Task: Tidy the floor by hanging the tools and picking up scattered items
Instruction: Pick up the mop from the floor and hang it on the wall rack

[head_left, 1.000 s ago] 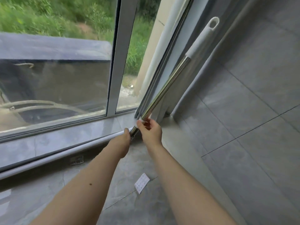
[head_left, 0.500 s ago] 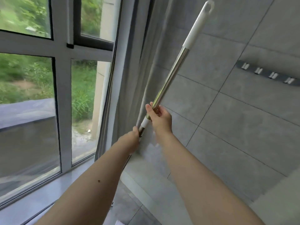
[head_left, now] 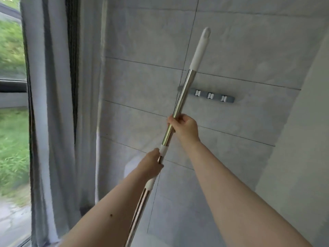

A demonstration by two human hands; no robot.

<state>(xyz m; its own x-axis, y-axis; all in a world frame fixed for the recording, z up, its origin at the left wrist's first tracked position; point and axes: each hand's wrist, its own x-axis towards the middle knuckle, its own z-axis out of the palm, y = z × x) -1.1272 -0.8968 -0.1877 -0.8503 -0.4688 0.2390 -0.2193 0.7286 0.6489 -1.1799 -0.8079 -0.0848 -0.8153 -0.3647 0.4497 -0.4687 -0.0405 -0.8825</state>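
Observation:
A long shiny metal tool pole [head_left: 184, 91] with a white plastic end cap slants up and to the right in front of a grey tiled wall. My right hand [head_left: 185, 127] grips the shaft near its middle. My left hand [head_left: 151, 164] grips it lower down, just under a white collar. The pole's lower end runs out of the bottom of the view, so the tool's head is hidden. A grey wall rail with white clips [head_left: 213, 97] is fixed to the wall behind the pole, partly covered by it.
A grey curtain [head_left: 53, 113] hangs at the left beside a window [head_left: 12, 131] with greenery outside. A lighter wall [head_left: 302, 139] comes in at the right. The floor is out of view.
The view has swung up from the floor and window sill to the wall. The pole has been raised and carried to the right, now crossing the clip rail. Both hands kept their hold.

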